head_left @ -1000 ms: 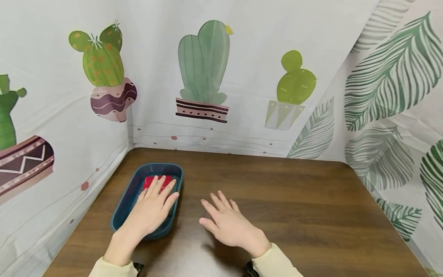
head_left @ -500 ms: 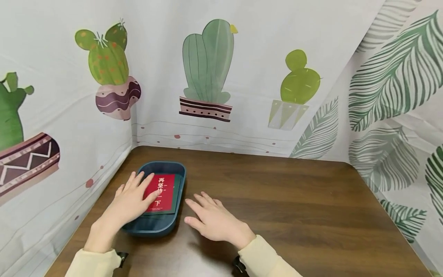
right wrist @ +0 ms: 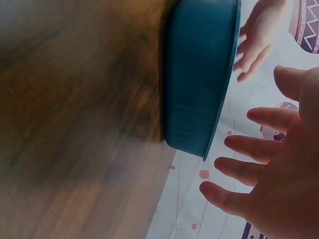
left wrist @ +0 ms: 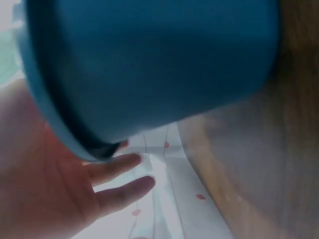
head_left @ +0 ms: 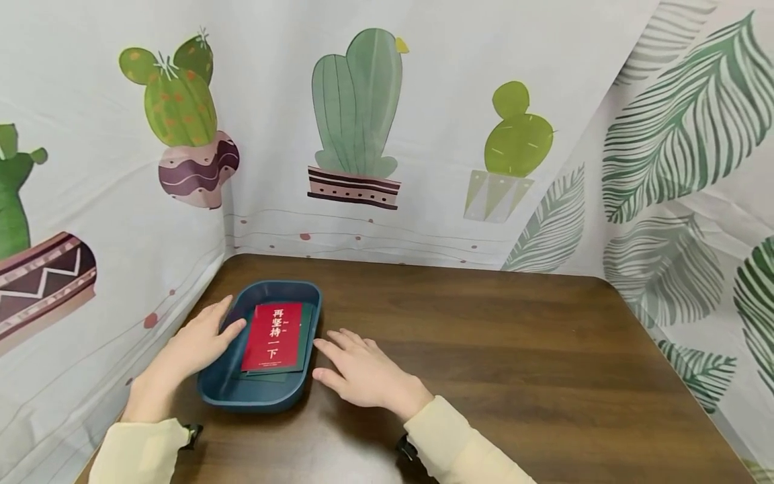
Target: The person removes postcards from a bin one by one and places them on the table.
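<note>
On the table's left side stands a dark blue plastic tray with rounded corners. Inside it lies a red booklet or card with white characters, on top of something flat and dark green. My left hand is at the tray's left rim, thumb over the edge and fingers along the outside. In the left wrist view, the fingers extend loosely past the tray wall. Beside the right wall is my right hand, its fingers spread; the right wrist view shows a gap between those fingers and the tray.
The brown wooden table extends to the right of the tray. A white cloth printed with cacti and leaves hangs behind the table and along its sides. Dark bands show at the cuffs of both pale sleeves.
My left hand has moved left, from above the red booklet to the tray's left rim, uncovering the booklet. My right hand has shifted left, closer to the tray.
</note>
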### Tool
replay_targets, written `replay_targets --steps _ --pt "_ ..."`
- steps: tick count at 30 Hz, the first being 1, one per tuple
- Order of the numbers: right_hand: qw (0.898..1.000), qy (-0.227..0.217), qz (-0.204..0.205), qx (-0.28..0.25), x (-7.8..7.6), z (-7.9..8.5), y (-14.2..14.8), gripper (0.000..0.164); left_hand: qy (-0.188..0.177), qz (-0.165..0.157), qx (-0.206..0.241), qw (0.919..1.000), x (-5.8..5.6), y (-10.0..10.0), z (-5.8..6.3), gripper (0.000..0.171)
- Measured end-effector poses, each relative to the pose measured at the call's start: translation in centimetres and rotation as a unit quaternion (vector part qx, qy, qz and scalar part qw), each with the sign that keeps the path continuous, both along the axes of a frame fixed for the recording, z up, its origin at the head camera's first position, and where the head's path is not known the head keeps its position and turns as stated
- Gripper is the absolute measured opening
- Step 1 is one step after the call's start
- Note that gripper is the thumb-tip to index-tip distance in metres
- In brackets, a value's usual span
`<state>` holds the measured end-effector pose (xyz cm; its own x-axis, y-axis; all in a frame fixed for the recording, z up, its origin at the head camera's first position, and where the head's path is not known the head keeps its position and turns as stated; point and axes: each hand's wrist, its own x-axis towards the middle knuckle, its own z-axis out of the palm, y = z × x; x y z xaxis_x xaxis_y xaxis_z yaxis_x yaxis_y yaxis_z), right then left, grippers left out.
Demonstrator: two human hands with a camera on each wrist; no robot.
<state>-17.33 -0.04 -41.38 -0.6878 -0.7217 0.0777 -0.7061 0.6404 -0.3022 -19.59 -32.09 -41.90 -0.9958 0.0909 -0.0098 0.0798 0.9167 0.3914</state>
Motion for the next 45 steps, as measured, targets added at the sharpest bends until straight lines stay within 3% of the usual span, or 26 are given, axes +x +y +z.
replay_targets --steps 7,16,28,34,39,45 --pt "1.0 -0.003 -0.003 -0.01 -0.9 0.2 -0.5 0.056 -0.009 0.002 0.01 0.9999 -0.8 -0.8 -0.6 0.08" --pt "1.0 0.001 0.004 -0.016 -1.8 0.4 -2.0 0.055 -0.009 -0.015 0.016 0.9997 -0.7 -2.2 -2.1 0.059" --pt "1.0 0.023 0.01 -0.015 -3.6 0.0 -4.8 0.053 -0.041 0.007 0.012 0.9991 -1.1 -2.1 -2.6 0.069" --pt "0.999 0.035 0.017 -0.008 -4.3 -0.6 -5.7 0.051 -0.03 0.004 0.001 0.9995 -1.0 -2.0 -3.0 0.063" --pt "0.996 0.084 0.011 0.018 -4.9 -1.1 -7.3 0.046 -0.023 0.0 0.0 0.9997 -1.2 -2.0 -3.3 0.057" --pt "0.983 0.162 -0.017 0.089 -4.6 -2.3 -9.9 0.037 -0.02 -0.004 0.002 0.9998 -1.4 -2.0 -3.4 0.048"
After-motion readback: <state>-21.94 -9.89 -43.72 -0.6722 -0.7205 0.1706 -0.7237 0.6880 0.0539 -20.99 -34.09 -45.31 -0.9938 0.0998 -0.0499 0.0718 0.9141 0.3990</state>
